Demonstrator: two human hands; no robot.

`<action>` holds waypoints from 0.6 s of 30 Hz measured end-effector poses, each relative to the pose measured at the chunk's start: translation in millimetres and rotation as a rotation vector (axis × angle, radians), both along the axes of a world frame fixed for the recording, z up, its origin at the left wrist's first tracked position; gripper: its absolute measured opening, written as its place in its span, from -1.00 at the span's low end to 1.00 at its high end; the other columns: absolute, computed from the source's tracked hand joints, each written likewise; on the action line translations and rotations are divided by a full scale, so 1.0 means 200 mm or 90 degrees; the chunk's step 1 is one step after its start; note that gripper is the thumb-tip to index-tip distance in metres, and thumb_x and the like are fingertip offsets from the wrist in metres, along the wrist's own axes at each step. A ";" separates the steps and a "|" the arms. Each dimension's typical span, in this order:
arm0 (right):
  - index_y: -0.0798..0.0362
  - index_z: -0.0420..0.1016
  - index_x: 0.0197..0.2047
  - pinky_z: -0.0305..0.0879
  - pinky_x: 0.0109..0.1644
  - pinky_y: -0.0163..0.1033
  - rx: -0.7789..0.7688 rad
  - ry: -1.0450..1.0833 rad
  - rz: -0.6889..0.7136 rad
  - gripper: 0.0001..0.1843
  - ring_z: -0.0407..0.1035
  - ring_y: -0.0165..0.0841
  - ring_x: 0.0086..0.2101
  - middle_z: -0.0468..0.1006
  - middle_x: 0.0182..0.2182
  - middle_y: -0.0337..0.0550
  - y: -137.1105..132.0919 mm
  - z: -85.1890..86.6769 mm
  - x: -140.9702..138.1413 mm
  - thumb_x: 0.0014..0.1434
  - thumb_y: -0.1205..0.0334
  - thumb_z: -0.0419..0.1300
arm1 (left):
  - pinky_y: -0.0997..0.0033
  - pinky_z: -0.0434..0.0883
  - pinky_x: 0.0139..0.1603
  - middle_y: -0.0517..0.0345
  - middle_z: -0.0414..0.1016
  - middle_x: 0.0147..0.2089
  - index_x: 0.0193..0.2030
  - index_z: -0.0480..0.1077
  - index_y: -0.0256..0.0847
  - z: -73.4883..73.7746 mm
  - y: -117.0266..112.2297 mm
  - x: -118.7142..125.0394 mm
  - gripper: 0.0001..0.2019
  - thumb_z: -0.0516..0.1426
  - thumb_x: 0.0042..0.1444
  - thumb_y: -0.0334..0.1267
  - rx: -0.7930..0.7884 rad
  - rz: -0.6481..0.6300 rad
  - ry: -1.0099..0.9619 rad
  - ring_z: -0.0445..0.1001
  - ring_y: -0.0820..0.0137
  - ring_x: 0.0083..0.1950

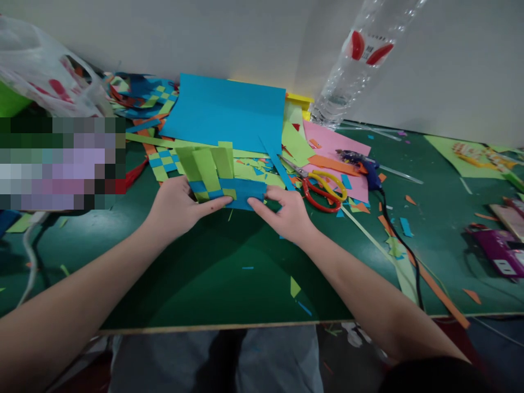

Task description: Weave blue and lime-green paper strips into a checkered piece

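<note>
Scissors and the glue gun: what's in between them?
A pink paper sheet lies between the scissors and the glue gun, with a small blue scrap on it. The head view shows this.

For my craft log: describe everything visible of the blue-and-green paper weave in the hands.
The weave is thin paper: wide light-green strips threaded through a blue sheet, forming a short checker row. The green ends stick up loose behind. It sits low over the green table. The left hand pinches its left corner; the right hand holds its blue right edge.
</note>
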State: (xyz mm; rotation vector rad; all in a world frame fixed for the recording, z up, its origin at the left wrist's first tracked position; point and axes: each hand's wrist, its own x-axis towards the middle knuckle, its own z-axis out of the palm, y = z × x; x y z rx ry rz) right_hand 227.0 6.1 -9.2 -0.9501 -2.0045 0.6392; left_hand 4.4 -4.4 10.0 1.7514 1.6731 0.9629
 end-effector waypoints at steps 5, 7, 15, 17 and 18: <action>0.02 0.24 -0.53 0.12 -0.36 -0.30 0.014 -0.006 -0.009 -0.57 0.23 -0.46 -0.48 0.26 -0.56 -0.31 0.00 0.00 0.00 0.32 0.02 0.14 | 0.13 0.58 -0.17 0.09 0.62 -0.48 -0.41 0.59 -0.24 0.00 0.00 0.00 -0.62 0.37 -0.22 0.06 0.014 0.012 0.038 0.62 0.07 -0.29; 0.02 0.25 -0.53 0.12 -0.36 -0.30 0.015 -0.005 -0.017 -0.54 0.23 -0.46 -0.49 0.28 -0.56 -0.31 0.00 0.00 0.00 0.33 -0.05 0.12 | 0.11 0.59 -0.16 0.07 0.65 -0.43 -0.36 0.60 -0.24 0.01 0.00 0.00 -0.62 0.38 -0.22 0.03 0.002 0.009 0.018 0.63 0.05 -0.26; 0.01 0.31 -0.53 0.22 -0.34 -0.29 0.055 0.057 -0.068 -0.46 0.25 -0.43 -0.48 0.31 -0.57 -0.28 0.00 0.01 -0.01 0.31 -0.22 0.09 | 0.04 0.64 -0.13 -0.07 0.69 -0.15 -0.17 0.58 -0.27 -0.01 0.01 0.03 -0.54 0.44 -0.26 -0.14 -0.078 -0.025 -0.223 0.67 0.07 -0.18; 0.01 0.30 -0.53 0.23 -0.33 -0.29 0.065 0.062 -0.050 -0.47 0.26 -0.44 -0.48 0.32 -0.57 -0.29 -0.01 0.01 -0.01 0.32 -0.20 0.10 | 0.03 0.64 -0.09 -0.07 0.69 -0.14 -0.18 0.59 -0.28 -0.01 0.01 0.03 -0.55 0.44 -0.27 -0.18 -0.079 -0.021 -0.232 0.67 0.07 -0.15; 0.01 0.30 -0.53 0.23 -0.33 -0.29 0.070 0.067 -0.040 -0.48 0.26 -0.44 -0.48 0.33 -0.56 -0.29 -0.01 0.01 -0.01 0.32 -0.17 0.11 | 0.01 0.63 -0.05 -0.06 0.69 -0.13 -0.18 0.59 -0.28 -0.01 0.01 0.03 -0.56 0.44 -0.26 -0.19 -0.076 -0.024 -0.230 0.67 0.07 -0.13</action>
